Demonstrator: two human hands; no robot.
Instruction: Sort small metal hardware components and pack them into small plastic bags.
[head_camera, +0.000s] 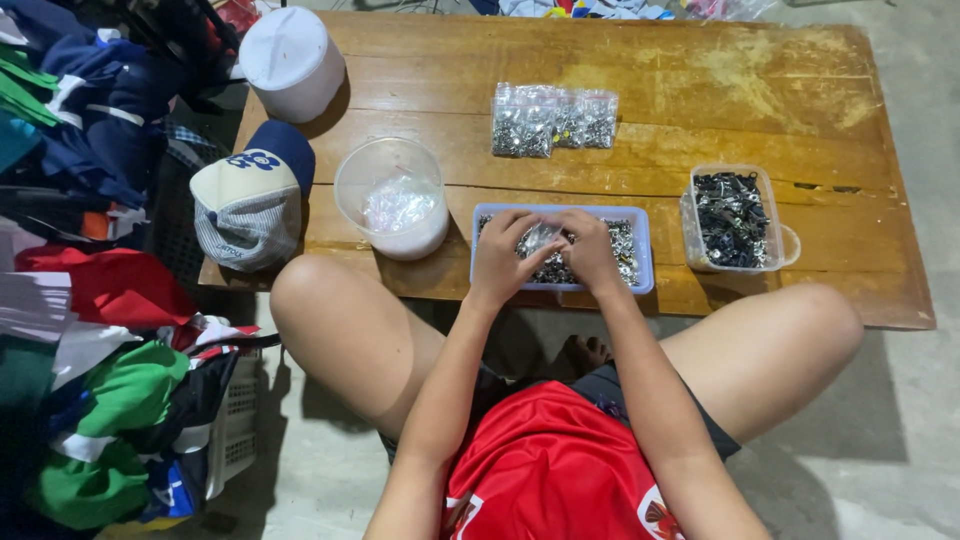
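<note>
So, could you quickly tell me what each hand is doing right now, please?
Left hand: closed, pinching a small clear bag over the blue tray of small metal parts.
Right hand: closed on the same small clear bag.

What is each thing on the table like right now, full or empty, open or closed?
Blue tray: open, full of small silver metal parts.
Small clear bag: held by left hand and right hand over the tray.
Clear box: open, full of dark metal parts.
Filled bags: lying flat, packed.
Round tub: open, holding clear plastic.
White tub: lidded.
Cap: resting at table edge.
</note>
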